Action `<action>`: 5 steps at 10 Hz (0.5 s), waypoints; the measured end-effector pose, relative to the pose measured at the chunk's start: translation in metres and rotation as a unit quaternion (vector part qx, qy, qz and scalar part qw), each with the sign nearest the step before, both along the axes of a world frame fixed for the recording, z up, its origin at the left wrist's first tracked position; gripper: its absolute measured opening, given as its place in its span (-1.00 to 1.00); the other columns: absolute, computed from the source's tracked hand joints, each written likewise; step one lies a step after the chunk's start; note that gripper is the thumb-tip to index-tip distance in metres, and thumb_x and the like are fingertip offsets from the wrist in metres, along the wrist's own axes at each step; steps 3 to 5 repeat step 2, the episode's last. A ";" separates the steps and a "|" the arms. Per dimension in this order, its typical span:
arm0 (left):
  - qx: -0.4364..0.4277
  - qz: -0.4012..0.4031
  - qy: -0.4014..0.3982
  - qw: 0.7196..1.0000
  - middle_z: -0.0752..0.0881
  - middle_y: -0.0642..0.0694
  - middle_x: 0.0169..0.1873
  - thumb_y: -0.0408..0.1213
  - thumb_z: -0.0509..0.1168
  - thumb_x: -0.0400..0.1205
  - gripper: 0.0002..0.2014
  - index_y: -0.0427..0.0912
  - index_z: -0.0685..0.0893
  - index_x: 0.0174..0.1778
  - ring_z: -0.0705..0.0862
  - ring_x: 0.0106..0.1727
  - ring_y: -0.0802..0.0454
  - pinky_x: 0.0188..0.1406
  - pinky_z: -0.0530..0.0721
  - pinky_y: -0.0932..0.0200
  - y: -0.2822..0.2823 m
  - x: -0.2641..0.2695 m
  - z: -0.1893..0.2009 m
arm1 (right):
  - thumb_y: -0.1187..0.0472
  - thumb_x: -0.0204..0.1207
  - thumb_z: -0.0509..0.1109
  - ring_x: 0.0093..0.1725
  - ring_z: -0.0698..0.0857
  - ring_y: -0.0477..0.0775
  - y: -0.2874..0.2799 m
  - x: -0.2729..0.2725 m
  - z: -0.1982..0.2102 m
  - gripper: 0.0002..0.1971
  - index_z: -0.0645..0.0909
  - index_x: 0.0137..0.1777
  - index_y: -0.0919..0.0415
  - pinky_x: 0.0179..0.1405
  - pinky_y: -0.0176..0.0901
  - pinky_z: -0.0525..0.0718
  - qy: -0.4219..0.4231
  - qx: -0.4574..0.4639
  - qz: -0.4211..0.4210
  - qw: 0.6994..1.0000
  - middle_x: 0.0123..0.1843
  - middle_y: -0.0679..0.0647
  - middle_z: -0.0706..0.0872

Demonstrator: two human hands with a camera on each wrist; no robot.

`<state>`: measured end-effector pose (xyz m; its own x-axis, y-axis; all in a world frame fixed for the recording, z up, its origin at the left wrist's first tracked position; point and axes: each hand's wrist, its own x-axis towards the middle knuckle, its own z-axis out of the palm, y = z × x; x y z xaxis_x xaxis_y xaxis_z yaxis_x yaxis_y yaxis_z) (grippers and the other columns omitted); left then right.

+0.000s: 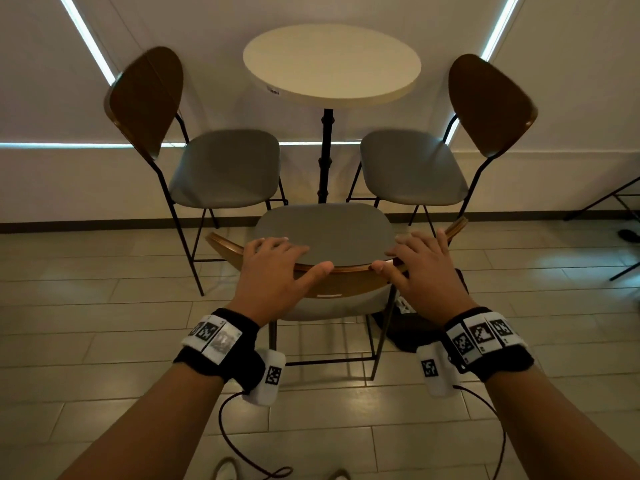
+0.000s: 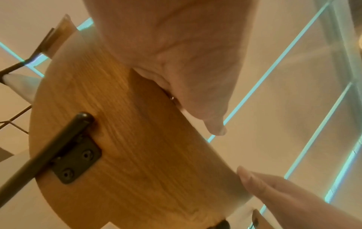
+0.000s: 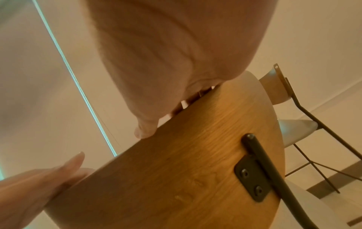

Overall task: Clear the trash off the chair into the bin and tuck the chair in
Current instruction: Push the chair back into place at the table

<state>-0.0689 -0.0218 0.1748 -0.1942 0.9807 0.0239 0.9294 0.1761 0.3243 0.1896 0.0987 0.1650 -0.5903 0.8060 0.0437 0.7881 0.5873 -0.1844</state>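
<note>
The near chair stands in front of me, its grey seat (image 1: 325, 230) bare and facing the round table (image 1: 332, 64). Both hands hold the top edge of its curved wooden backrest (image 1: 349, 275). My left hand (image 1: 277, 261) has its fingers bent over the edge toward the seat and its thumb along the rim. My right hand (image 1: 419, 261) grips the same way on the right half. The left wrist view shows my left hand (image 2: 186, 62) on the backrest (image 2: 127, 139) from behind. The right wrist view shows my right hand (image 3: 166, 54) on the backrest (image 3: 176, 170).
Two matching chairs flank the table, one on the left (image 1: 225, 168) and one on the right (image 1: 412, 168). A dark bag-like thing (image 1: 408, 334) with something white in it sits on the tiled floor by the near chair's right legs. A black metal frame (image 1: 616, 195) stands at far right.
</note>
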 end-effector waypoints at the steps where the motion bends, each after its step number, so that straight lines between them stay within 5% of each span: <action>1: 0.019 0.007 -0.166 0.986 0.65 0.03 0.51 0.40 0.17 0.67 -0.39 0.16 0.62 0.54 0.42 0.58 0.13 0.57 0.24 0.05 -0.006 -0.013 0.004 | -0.45 0.61 0.00 0.72 0.31 0.14 0.000 -0.002 0.003 -0.35 0.67 0.36 -0.08 0.79 0.34 -0.15 0.030 -0.019 0.001 0.999 0.58 0.00 0.59; 2: 0.119 0.041 -0.323 0.938 0.79 0.17 0.26 0.20 0.23 0.70 -0.57 0.12 0.74 0.38 0.74 0.33 0.20 0.24 0.75 0.27 -0.027 -0.026 0.015 | -0.22 0.66 0.19 0.72 0.34 0.06 -0.006 0.008 0.012 -0.57 0.65 0.38 -0.07 0.80 0.32 0.02 0.114 -0.054 -0.015 0.992 0.61 -0.01 0.58; 5: 0.119 0.041 -0.323 0.938 0.79 0.17 0.26 0.20 0.23 0.70 -0.57 0.12 0.74 0.38 0.74 0.33 0.20 0.24 0.75 0.27 -0.027 -0.026 0.015 | -0.22 0.66 0.19 0.72 0.34 0.06 -0.006 0.008 0.012 -0.57 0.65 0.38 -0.07 0.80 0.32 0.02 0.114 -0.054 -0.015 0.992 0.61 -0.01 0.58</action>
